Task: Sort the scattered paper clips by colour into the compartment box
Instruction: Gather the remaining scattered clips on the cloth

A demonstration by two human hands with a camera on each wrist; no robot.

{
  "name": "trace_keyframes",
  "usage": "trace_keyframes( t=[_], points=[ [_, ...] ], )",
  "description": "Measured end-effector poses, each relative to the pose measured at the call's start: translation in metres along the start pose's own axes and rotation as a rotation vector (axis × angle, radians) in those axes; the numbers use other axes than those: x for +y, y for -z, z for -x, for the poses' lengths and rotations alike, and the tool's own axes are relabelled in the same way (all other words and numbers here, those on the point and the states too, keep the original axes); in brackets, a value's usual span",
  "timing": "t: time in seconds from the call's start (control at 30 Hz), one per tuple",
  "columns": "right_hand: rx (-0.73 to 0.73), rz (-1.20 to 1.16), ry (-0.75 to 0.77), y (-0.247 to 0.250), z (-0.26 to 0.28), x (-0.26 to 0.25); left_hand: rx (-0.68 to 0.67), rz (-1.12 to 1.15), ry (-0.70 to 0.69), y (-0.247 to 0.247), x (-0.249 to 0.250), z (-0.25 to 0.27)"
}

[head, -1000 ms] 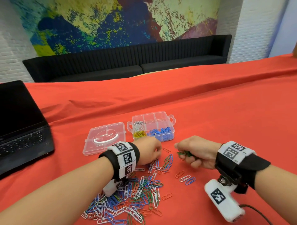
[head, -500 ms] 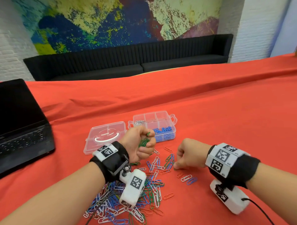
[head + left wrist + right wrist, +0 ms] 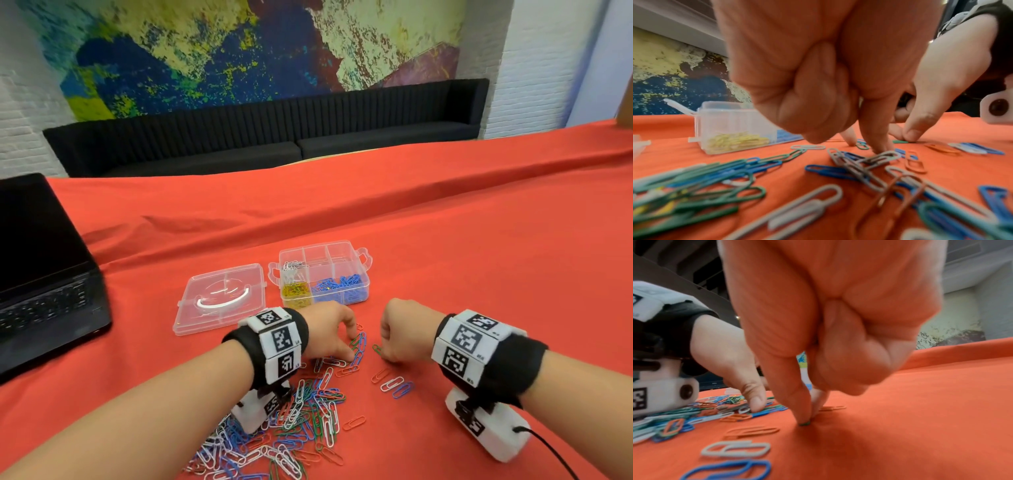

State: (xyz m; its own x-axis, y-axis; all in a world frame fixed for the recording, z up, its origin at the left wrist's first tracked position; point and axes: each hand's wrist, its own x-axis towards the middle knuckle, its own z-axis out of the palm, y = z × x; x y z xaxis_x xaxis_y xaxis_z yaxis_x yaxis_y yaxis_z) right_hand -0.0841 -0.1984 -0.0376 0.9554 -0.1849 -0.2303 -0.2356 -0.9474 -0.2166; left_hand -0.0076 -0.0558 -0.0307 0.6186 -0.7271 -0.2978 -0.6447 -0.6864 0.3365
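Observation:
A clear compartment box (image 3: 363,274) stands open on the red cloth, with white (image 3: 291,269), yellow (image 3: 296,291) and blue clips (image 3: 339,286) in separate compartments. Mixed paper clips (image 3: 301,421) lie heaped under my left wrist. My left hand (image 3: 351,342) is knuckles-up in front of the box. Its thumb and forefinger touch loose clips (image 3: 879,158), and the other fingers curl tight over a hidden palm. My right hand (image 3: 383,356) pinches a green clip (image 3: 804,424) flat on the cloth between thumb and forefinger.
The box's clear lid (image 3: 222,298) lies left of the box. An open black laptop (image 3: 41,274) sits at the far left. A red (image 3: 380,375), a white (image 3: 392,383) and a blue clip (image 3: 404,390) lie beside my right wrist.
Half a second ago my left hand was raised with green clips in its curled fingers; it has turned over and come down onto the clips. My right hand stays low on the cloth.

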Motion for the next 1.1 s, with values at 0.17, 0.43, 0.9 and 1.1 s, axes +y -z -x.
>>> trace_keyframes(
  t=[0.17,0.43,0.9,1.1],
  points=[
    [-0.015,0.019,-0.011,0.005,0.002,0.005,0.036,-0.082,-0.004,0.003,-0.002,-0.004],
    [-0.138,0.058,-0.055,0.010,0.011,0.003,-0.056,-0.114,0.033,0.005,-0.006,-0.004],
    [-0.374,-1.225,-0.153,0.014,0.000,0.008,-0.028,1.020,0.184,0.015,-0.025,-0.001],
    [-0.237,-0.719,-0.002,0.003,0.003,0.010,-0.034,1.105,0.216,0.012,-0.020,-0.003]
  ],
)
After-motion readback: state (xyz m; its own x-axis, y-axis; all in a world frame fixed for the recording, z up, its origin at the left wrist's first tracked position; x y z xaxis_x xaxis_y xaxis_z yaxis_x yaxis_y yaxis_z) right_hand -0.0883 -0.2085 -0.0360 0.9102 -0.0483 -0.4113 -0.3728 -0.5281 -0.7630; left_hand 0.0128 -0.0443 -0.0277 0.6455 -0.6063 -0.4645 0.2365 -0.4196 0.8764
